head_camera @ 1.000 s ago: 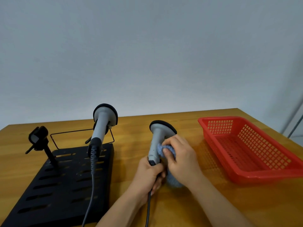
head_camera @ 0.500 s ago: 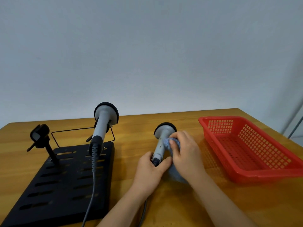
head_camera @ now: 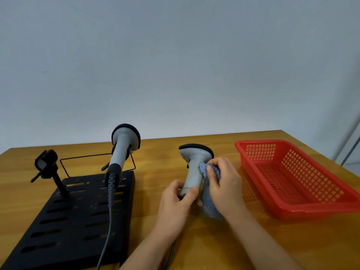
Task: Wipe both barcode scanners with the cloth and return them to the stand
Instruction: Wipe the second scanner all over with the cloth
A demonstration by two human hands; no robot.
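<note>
My left hand [head_camera: 176, 201] grips the lower handle of a grey barcode scanner [head_camera: 193, 164] with a black-rimmed head, held upright above the table. My right hand [head_camera: 224, 182] presses a blue cloth [head_camera: 209, 201] against the right side of that scanner's handle; most of the cloth hangs below my palm. A second grey scanner [head_camera: 122, 151] rests in the right holder of the black slotted stand [head_camera: 64, 227], its grey cable trailing down toward me. The stand's left holder [head_camera: 45, 164], a black clip on a post, holds nothing.
A red plastic basket [head_camera: 296, 176] with nothing in it sits on the wooden table [head_camera: 292, 240] to the right of my hands. A thin wire frame [head_camera: 81, 158] stands behind the stand. The held scanner's cable [head_camera: 171, 254] runs down between my forearms.
The held scanner has turned, so its head now faces more to the side. My right hand with the cloth has slid along the handle. The scanner on the stand has not moved.
</note>
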